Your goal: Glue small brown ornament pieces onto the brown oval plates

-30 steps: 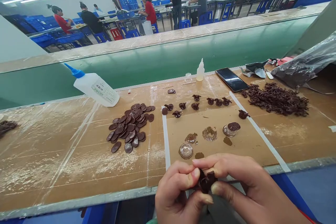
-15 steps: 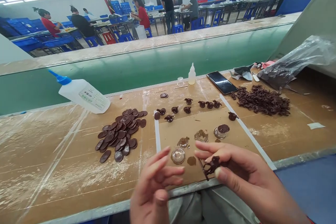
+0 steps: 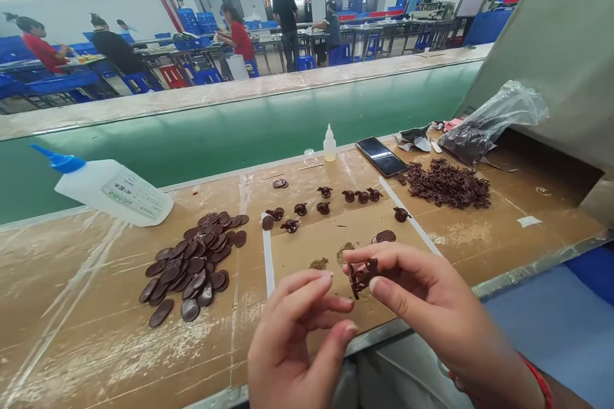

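A small dark brown plastic figurine on a flat oval base (image 3: pixel 366 273) is pinched between the thumb and fingers of my right hand (image 3: pixel 432 297), with its base turned toward the left. Close on its left side, my left hand (image 3: pixel 300 326) is empty, fingers and thumb curved and apart, not touching the figurine. Under and beyond the hands lies a cardboard work area (image 3: pixel 330 243) stained with glue. A dark oval disc (image 3: pixel 385 236) shows just past my right fingers. Several small brown pieces (image 3: pixel 323 208) stand in loose rows farther back.
Loose oval discs (image 3: pixel 192 262) are heaped at left, near a blue-capped glue bottle (image 3: pixel 118 192). Toward the back stand a small dropper bottle (image 3: pixel 329 146) and a phone (image 3: pixel 380 156). At right are a pile of brown figurines (image 3: pixel 446 184) and a plastic bag (image 3: pixel 499 116).
My right hand has raised the figurine slightly and turned its base more upright. My left hand has moved closer to it, its thumb swinging toward the fingers. The camera view has shifted.
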`<state>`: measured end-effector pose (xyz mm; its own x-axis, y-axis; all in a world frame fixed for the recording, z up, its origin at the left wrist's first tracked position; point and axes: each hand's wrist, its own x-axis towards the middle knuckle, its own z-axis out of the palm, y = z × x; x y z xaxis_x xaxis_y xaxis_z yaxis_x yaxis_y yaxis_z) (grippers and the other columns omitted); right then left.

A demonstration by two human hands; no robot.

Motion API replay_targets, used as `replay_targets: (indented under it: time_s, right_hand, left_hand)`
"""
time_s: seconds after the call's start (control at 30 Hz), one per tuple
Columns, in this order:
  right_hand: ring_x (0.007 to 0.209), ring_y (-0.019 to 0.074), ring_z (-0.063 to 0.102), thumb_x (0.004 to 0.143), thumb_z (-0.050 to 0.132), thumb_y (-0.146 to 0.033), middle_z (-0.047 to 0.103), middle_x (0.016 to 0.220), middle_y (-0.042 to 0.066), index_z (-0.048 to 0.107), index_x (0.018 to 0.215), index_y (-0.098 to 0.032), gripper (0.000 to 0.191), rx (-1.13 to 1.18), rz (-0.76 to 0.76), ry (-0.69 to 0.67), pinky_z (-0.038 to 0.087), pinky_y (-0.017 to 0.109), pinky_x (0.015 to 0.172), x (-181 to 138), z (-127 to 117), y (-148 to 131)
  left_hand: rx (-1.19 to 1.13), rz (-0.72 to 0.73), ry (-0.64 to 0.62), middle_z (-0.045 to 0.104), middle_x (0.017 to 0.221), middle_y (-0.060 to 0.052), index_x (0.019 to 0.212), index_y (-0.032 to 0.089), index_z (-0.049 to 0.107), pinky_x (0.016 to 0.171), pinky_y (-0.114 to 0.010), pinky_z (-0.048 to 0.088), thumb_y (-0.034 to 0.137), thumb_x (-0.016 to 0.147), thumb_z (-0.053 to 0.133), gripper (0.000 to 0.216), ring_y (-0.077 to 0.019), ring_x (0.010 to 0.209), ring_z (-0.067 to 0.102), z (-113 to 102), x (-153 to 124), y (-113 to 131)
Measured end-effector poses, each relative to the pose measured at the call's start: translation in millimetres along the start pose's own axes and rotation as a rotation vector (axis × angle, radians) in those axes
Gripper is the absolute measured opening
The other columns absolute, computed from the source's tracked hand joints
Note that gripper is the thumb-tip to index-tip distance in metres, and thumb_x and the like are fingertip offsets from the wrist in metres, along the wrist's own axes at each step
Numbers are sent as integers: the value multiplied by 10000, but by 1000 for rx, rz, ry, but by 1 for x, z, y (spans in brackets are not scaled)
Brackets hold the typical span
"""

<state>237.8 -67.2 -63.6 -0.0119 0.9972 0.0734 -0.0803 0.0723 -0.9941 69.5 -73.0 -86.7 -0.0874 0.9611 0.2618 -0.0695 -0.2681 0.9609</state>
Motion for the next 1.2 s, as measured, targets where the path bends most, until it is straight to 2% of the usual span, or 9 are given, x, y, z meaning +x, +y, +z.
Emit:
replay_targets:
  time_s: [0.17, 0.3, 0.5, 0.67, 0.8, 0.93, 1.07, 1.13, 1.2]
  right_hand:
    - [1073, 162, 736, 945, 691, -183, 773, 1156, -7, 723, 938, -258, 82, 33, 28, -55, 579, 251, 931, 0, 4, -4]
    - [1067, 199, 743, 925, 699, -191, 776, 1143, 34, 721, 941, -225, 44, 38, 41, -48, 595, 294, 915, -1, 8, -7]
    - [1047, 179, 751, 925, 691, -191, 788, 1076, 17, 769, 979, -235, 104, 80, 35, -63, 598, 247, 903, -2, 11, -12]
    - [1023, 172, 746, 958, 701, -292, 794, 1087, 42, 779, 1046, -215, 141, 215, 153, -102, 601, 224, 890, -3, 12, -13]
    - [1035, 167, 742, 963, 740, -391, 797, 1081, 30, 789, 1024, -237, 173, 297, 156, -98, 592, 219, 911, -6, 16, -9]
    - [1158, 191, 715, 956, 751, -451, 788, 1177, 44, 801, 1101, -274, 234, 292, 137, -81, 569, 258, 1007, -12, 20, 1]
    - [1224, 226, 691, 946, 753, -490, 758, 1273, 72, 798, 1088, -271, 265, 262, 119, -41, 557, 308, 1051, -16, 25, 16]
    - [1161, 202, 717, 986, 710, -465, 770, 1225, 55, 777, 1094, -286, 219, 228, 20, 67, 574, 291, 1012, -13, 29, 23]
    - [1078, 171, 723, 1035, 646, -417, 763, 1150, 33, 740, 1098, -299, 163, 139, -165, 256, 588, 267, 950, -5, 32, 29]
  left_hand:
    - [151, 190, -131, 681, 1171, -2, 1226, 364, 765, 825, -182, 658, 83, 850, 796, 471, -139, 944, 765, -8, 9, -7]
    - [216, 277, -93, 702, 1147, 18, 1180, 354, 779, 854, -135, 628, 61, 842, 797, 448, -121, 1029, 721, -10, 11, -11]
    - [222, 316, -33, 716, 1133, 7, 1174, 328, 787, 867, -157, 626, 59, 837, 796, 432, -131, 1019, 700, -10, 7, -14]
    - [250, 335, 7, 729, 1142, -11, 1207, 319, 780, 851, -180, 642, 68, 833, 796, 450, -153, 1014, 725, -12, 3, -18]
    - [259, 321, 58, 757, 1153, -24, 1201, 326, 788, 851, -220, 663, 80, 836, 792, 440, -185, 1011, 764, -13, -2, -24]
    - [252, 260, 91, 809, 1152, -19, 1179, 344, 798, 868, -225, 658, 112, 846, 796, 406, -195, 999, 797, -14, -5, -29]
    - [109, 81, 158, 859, 990, -18, 1034, 333, 846, 794, -216, 669, 227, 866, 814, 201, -191, 853, 829, -11, -5, -32]
    - [-10, -20, 177, 863, 923, -34, 953, 309, 861, 729, -223, 678, 293, 829, 855, 125, -206, 763, 833, -6, -5, -30]
    - [-127, -136, 201, 862, 900, -56, 897, 279, 867, 695, -240, 685, 350, 758, 909, 161, -231, 731, 832, 2, -6, -26]
